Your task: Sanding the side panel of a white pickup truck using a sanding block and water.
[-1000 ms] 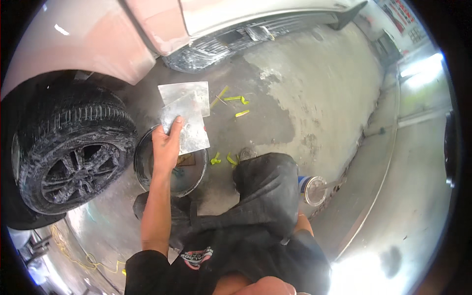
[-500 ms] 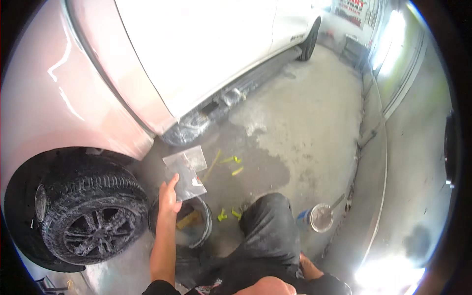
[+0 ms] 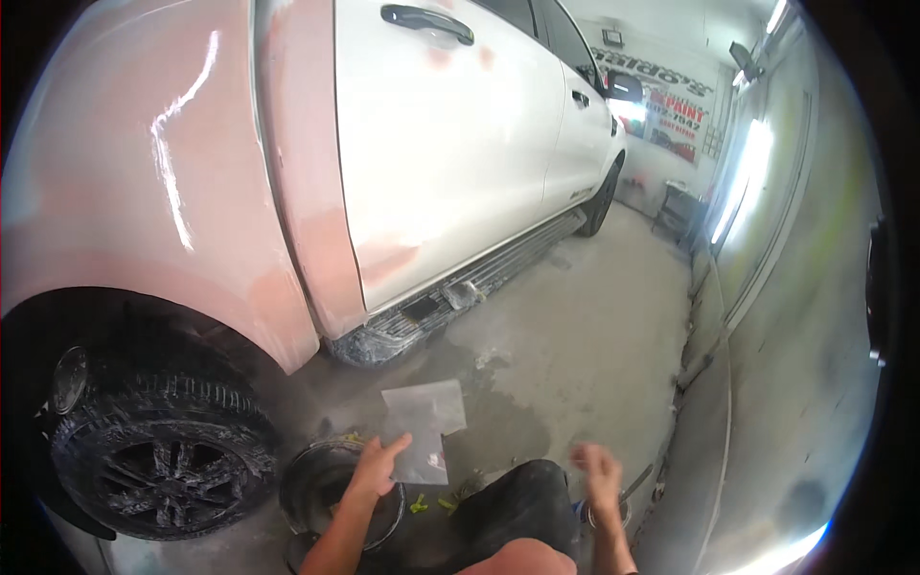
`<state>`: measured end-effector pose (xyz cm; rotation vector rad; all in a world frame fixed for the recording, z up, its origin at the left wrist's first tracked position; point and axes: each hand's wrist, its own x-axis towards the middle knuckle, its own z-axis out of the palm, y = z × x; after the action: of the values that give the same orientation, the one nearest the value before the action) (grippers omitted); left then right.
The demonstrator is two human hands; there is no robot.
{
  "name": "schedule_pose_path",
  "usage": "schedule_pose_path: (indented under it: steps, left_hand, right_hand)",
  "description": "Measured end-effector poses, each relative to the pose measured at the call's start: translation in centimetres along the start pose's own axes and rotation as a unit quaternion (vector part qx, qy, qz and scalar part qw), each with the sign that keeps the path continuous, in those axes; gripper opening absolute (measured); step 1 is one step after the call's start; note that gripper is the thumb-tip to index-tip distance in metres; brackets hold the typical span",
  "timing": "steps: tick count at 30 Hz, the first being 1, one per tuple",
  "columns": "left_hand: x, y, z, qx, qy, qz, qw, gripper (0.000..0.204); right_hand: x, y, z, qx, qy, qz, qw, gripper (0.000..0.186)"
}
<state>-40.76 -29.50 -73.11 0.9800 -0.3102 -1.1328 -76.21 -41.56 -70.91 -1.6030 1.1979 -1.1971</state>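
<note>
My left hand (image 3: 381, 466) pinches two thin grey rectangular sheets (image 3: 422, 454) that overlap at an angle, thumb on top. They hang just above and beside a black bucket (image 3: 292, 484) on the floor. My right hand (image 3: 600, 471) is raised beyond my right knee, slightly blurred, with its fingers loosely apart and nothing visible in them. Below it stands a round can (image 3: 625, 514), mostly hidden by my wrist, with a dark stick (image 3: 640, 479) leaning out of it.
A white pickup with pinkish sanded patches (image 3: 220, 240) fills the left side. Its dusty rear wheel (image 3: 168, 468) is beside the bucket, and a running board (image 3: 460, 292) juts out low. Yellow-green scraps (image 3: 419, 503) lie on the floor. A wall (image 3: 757, 383) runs along the right.
The view has tilted up, showing more of the truck. My right hand has come up from beside my leg to over the can. My left hand still holds the sheets by the bucket.
</note>
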Motion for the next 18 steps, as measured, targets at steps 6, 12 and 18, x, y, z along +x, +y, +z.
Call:
schedule_pose_path:
  steps: [6,12,18]
  left_hand:
    - [-0.3,-0.9,-0.1,0.029,-0.093,-0.02,0.995,0.034]
    - [-0.4,0.0,-0.6,0.039,-0.119,-0.009,0.992,0.03]
    - [0.7,0.0,-2.0,-0.2,-0.061,-0.1,0.973,0.037]
  right_hand:
    - [-1.1,-3.7,16.6,0.415,-0.276,0.169,0.85,0.053]
    - [0.7,-1.6,21.0,0.437,-0.267,0.242,0.824,0.048]
    - [4.5,-1.8,19.2,0.382,-0.133,0.14,0.904,0.039]
